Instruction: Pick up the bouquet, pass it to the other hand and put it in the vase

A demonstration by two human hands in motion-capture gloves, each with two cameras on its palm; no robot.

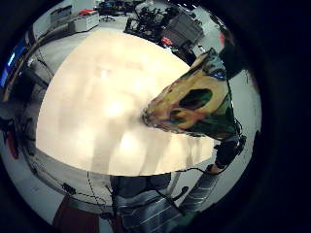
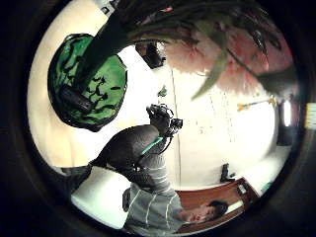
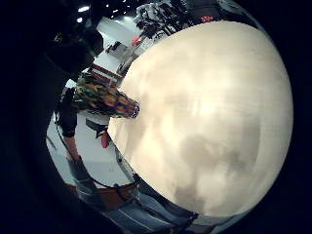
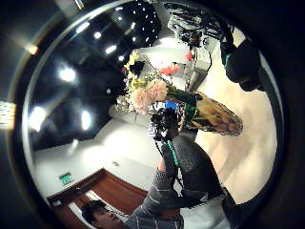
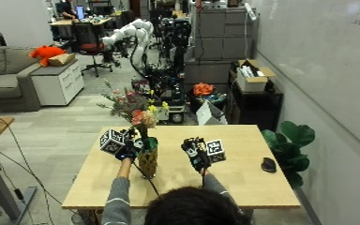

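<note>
Bouquet [image 5: 134, 108] standing upright in the vase [image 5: 147, 161], stems down through the green mouth, blooms fanning well above the rim. Vase set on the tabletop [image 5: 242, 180] nearer its left edge than its right, about midway between near and far edges.

Left hand [image 5: 127, 151] right at the vase's neck, beside the stems; cannot tell from any view whether fingers curl round the stems or merely lie against them. Right hand [image 5: 195, 153] lifted over the middle of the tabletop, well apart from the vase, fingers relaxed, carrying nothing.

Risks, as a judgement only: tall, narrow vase tapering toward a small foot, top-heavy under a wide spray, so a sideways tug while letting go could tip it. Stems possibly not seated to the bottom, which would leave the bunch leaning or sliding. Glove or cuff catching a leaf on withdrawal could drag the whole lot over.

Vase glossy, patterned yellow-brown with green inside the mouth, cone-like in the palm views. Flowers soft and frilly, pink, orange and yellow, on thin green stalks. Tabletop pale, smooth wood, rectangular.
</note>
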